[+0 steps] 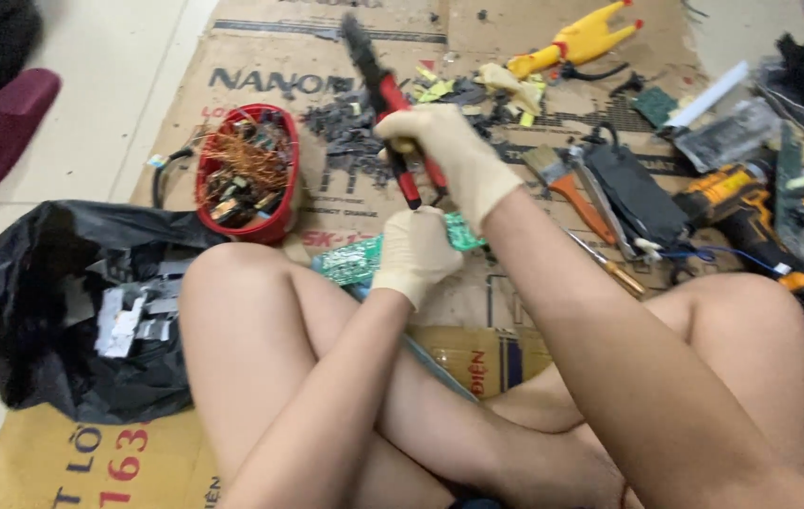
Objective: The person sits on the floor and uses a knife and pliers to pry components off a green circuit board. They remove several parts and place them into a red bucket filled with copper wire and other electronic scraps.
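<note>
- The person sits cross-legged on the floor, on flat cardboard [261,71] that keeps the mess off the tiles.
- The left hand [413,253], in a cream glove, has its fingers closed on a green circuit board [350,261], so the board stays put just above the knee.
- The right hand [449,151], gloved too, has its fingers wrapped tight around the red handles of the pliers [385,99]. The dark nose of the pliers points up and away from the board.
- A red bowl [281,221] full of copper wire and small parts sits just beside the left knee, near enough to drop bits in.
- A black plastic bag [34,283] with grey scraps lies open at the left.
- A paint brush [562,184], a screwdriver [605,266] and a yellow drill [751,212] lie on the right, near the right hand.
</note>
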